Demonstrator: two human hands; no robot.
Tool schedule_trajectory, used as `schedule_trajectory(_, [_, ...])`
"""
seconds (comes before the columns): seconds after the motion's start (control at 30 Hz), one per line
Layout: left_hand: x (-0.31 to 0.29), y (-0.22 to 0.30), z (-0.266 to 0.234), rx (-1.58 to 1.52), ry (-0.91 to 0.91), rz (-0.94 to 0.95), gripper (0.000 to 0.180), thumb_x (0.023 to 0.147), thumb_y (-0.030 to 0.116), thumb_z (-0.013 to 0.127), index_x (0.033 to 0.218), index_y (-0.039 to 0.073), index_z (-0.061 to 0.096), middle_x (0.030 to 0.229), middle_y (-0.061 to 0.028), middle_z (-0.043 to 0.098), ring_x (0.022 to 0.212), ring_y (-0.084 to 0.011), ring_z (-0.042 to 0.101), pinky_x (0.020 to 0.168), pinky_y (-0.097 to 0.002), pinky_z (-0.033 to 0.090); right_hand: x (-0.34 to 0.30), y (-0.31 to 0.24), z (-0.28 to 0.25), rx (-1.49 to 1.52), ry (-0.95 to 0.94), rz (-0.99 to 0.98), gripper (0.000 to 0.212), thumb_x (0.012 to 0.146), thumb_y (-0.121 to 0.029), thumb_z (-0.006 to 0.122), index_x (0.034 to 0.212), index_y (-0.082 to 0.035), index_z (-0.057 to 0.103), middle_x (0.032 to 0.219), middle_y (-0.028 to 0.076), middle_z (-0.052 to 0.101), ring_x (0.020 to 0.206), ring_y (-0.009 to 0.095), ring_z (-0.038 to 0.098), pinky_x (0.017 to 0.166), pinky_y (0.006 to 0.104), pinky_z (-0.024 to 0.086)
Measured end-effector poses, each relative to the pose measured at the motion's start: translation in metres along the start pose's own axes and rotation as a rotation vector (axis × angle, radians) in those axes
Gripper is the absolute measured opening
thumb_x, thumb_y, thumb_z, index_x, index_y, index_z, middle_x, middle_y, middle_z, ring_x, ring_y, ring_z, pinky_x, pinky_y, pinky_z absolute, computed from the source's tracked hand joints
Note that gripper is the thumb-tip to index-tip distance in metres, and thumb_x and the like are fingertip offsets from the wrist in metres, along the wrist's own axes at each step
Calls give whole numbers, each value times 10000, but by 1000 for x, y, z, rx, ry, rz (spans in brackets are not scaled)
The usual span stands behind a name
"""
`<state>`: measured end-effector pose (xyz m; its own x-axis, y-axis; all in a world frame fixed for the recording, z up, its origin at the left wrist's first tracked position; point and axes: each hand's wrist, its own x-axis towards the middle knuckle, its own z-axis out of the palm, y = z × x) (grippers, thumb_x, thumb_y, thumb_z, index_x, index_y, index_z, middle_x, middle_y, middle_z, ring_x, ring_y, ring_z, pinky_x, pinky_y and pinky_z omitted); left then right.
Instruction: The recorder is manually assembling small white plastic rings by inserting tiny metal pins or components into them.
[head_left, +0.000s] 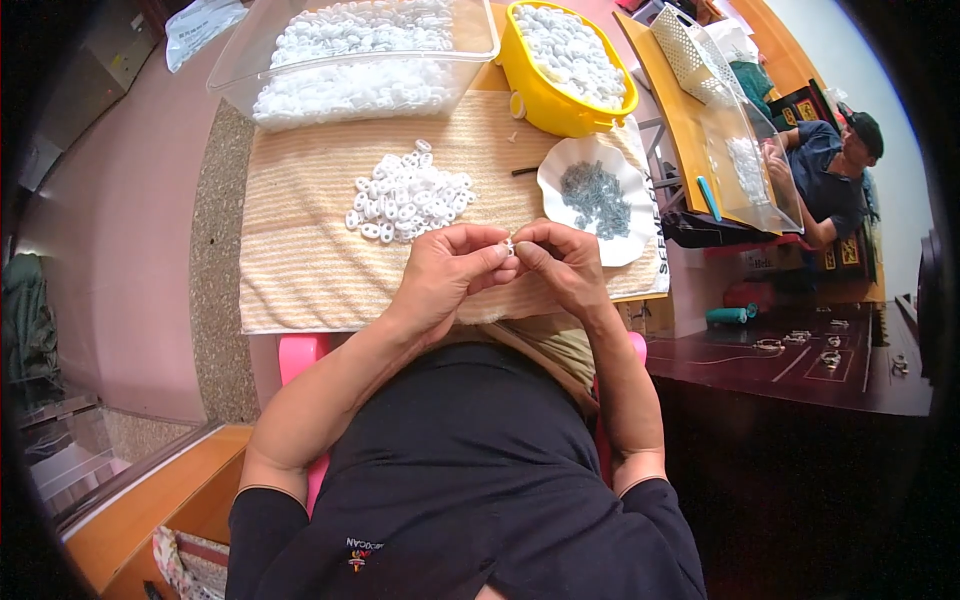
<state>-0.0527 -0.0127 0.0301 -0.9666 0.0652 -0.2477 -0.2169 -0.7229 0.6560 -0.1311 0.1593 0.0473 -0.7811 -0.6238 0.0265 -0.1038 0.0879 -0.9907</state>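
My left hand point(445, 268) and my right hand point(562, 262) meet over the front of a striped towel point(295, 255). Both are closed, thumbs and fingertips pinching a small white plastic piece point(510, 246) between them. Fingers cover most of that piece, so its full shape is hidden. Just beyond my left hand lies a loose heap of white oval plastic pieces point(410, 195), each with two holes. Beside my right hand sits a white wavy-edged plate point(622, 247), holding many small clear greyish parts point(596, 195).
At the back stand a clear plastic bin point(235, 80) and a yellow tub point(570, 122), both filled with white pieces. A thin black stick point(524, 171) lies near the plate. To the right, a co-worker point(825, 175) reaches into another clear bin point(785, 205) on a wooden table.
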Motion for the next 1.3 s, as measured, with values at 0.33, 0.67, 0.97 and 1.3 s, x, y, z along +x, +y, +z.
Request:
schedule_trajectory(0.33, [0, 1, 1, 39, 13, -7, 169, 897, 33, 628, 1050, -35, 613, 915, -111, 670, 817, -153, 661, 773, -287, 577, -1, -2, -2, -122, -35, -13, 85, 909, -3, 595, 958, 44, 646, 871, 45, 638, 771, 99, 617, 690, 225, 517])
schedule_trajectory(0.67, [0, -2, 0, 58, 22, 2, 157, 896, 30, 627, 1036, -40, 619, 907, -107, 671, 803, -148, 659, 775, -280, 573, -2, 5, -3, -180, -12, -4, 126, 926, -86, 613, 959, 28, 653, 825, 24, 647, 769, 74, 582, 685, 220, 480])
schedule_trajectory(0.97, [-1, -5, 3, 43, 26, 22, 146, 894, 17, 622, 1022, -54, 633, 883, -79, 672, 764, -107, 649, 736, -229, 558, -2, 1, -1, -219, -41, 53, 153, 949, -115, 593, 940, 32, 634, 805, -1, 628, 746, 54, 548, 678, 202, 455])
schedule_trajectory(1.3, [-4, -12, 8, 117, 56, 161, 159, 891, 28, 636, 1019, -66, 638, 864, -77, 675, 738, -91, 638, 701, -211, 545, -3, 1, 7, -146, -22, 27, 184, 961, -135, 576, 914, 31, 638, 782, 5, 633, 729, 51, 552, 660, 199, 454])
